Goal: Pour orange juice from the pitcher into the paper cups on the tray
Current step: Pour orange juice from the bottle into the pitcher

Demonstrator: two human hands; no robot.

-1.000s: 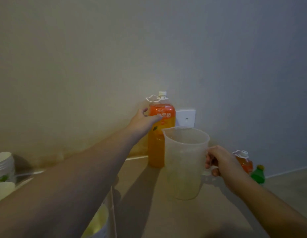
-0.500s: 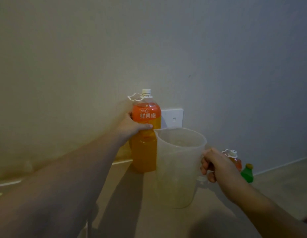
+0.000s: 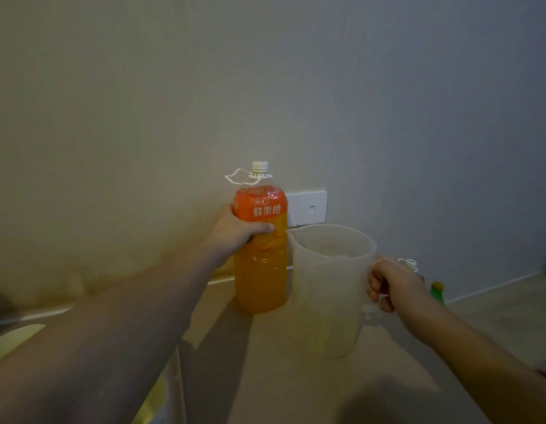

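Head view: the left hand (image 3: 235,232) grips a tall clear plastic bottle of orange juice (image 3: 261,246) standing capped on the beige table (image 3: 296,377). Just right of the bottle, the right hand (image 3: 391,284) clasps the handle of a translucent plastic pitcher (image 3: 328,289), upright on the table.

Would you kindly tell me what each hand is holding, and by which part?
Left hand grips the juice bottle around its upper body; right hand grips the pitcher by its handle.

Left arm extended forward, left hand (image 3: 235,232) wrapped around the juice bottle (image 3: 261,255), thumb in front. Right hand (image 3: 391,284) fisted on the pitcher (image 3: 326,289) handle, forearm angled in from lower right.
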